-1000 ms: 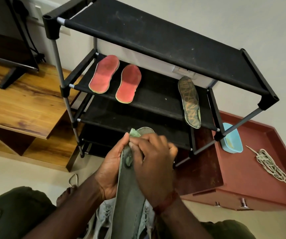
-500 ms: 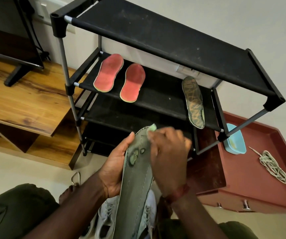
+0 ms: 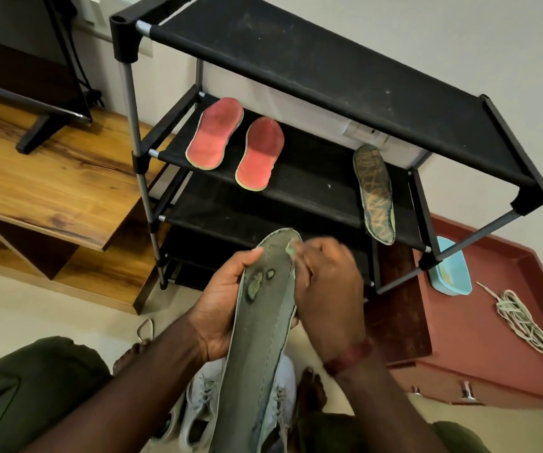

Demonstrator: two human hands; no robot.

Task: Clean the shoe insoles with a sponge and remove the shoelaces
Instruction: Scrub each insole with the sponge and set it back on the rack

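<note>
Your left hand (image 3: 222, 308) grips the long grey-green fabric insole (image 3: 263, 341) by its left edge, toe end up. Your right hand (image 3: 329, 289) pinches a small pale green sponge (image 3: 290, 250) against the insole's toe end. Beneath them, pale grey laced sneakers (image 3: 203, 403) sit on the floor. On the black fabric shoe rack (image 3: 296, 70), two red insoles (image 3: 214, 134) lie side by side, with a patterned green insole (image 3: 374, 194) well apart to their right. A light blue plastic tub (image 3: 450, 273) and a loose bundle of pale shoelaces (image 3: 525, 325) rest on the red-brown low cabinet (image 3: 476, 338).

Soft even daylight, wide-angle edge bending, perhaps slight motion blur.
</note>
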